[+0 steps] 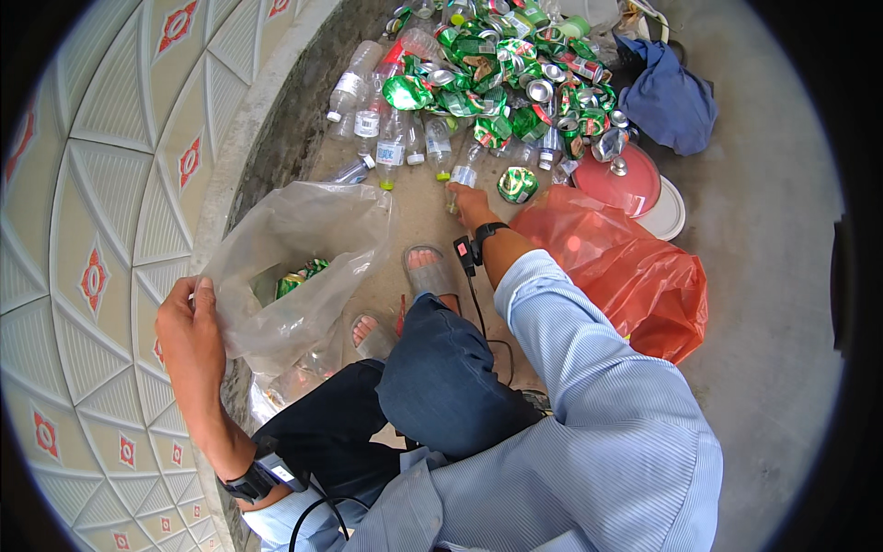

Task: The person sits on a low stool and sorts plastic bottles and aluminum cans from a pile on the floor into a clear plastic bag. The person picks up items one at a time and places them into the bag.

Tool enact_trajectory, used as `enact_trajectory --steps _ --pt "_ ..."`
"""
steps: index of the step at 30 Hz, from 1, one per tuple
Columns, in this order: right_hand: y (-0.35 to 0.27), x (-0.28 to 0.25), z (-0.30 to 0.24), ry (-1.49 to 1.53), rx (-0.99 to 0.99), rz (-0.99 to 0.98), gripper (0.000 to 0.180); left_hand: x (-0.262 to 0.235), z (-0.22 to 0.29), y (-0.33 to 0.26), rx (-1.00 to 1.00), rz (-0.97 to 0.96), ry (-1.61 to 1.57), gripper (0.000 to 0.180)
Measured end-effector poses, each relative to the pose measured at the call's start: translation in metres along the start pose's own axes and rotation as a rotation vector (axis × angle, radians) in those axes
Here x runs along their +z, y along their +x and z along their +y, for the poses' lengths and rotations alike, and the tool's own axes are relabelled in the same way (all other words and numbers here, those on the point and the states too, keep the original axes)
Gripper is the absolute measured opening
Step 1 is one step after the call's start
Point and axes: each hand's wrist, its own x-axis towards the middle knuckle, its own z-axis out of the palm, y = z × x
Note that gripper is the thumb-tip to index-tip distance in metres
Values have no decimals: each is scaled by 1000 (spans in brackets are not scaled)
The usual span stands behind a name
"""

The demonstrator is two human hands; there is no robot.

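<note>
My left hand [190,322] is closed on the rim of a clear plastic bag [317,216], its mouth wide open. Inside the bag lies a crushed green can [299,279]. At the near edge of a heap of bottles and cans, my right hand [469,204] closes round the near end of a clear plastic bottle [464,173]; its fingers are partly hidden. Just right of that hand sits a flattened green can [517,185]. Several other clear bottles [391,152] lie to its left, mostly with their caps toward me.
Crushed green cans [497,64] are piled at the far side. A red plastic bag [635,285] rests by my right forearm. Beyond it are a pink lid [616,179], a white lid [670,213] and a blue cloth [667,97]. A concrete ledge [244,138] runs along the left.
</note>
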Motion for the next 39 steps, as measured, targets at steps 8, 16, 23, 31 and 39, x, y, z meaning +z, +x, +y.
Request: enact_trajectory --steps 8,16,23,31,39 --pt "-99 -28 -17 248 133 -328 76 -4 -7 4 92 19 42 32" --pt "-248 -136 -70 216 -266 -449 72 6 -15 16 266 76 81 33" --pt "-353 -291 -65 35 -619 -286 50 19 -31 38 340 62 88 33" --pt "-449 -454 8 -173 -541 26 55 29 -43 61 420 31 117 35" --pt "-480 -517 73 -414 -181 231 59 32 -52 70 443 33 64 36"
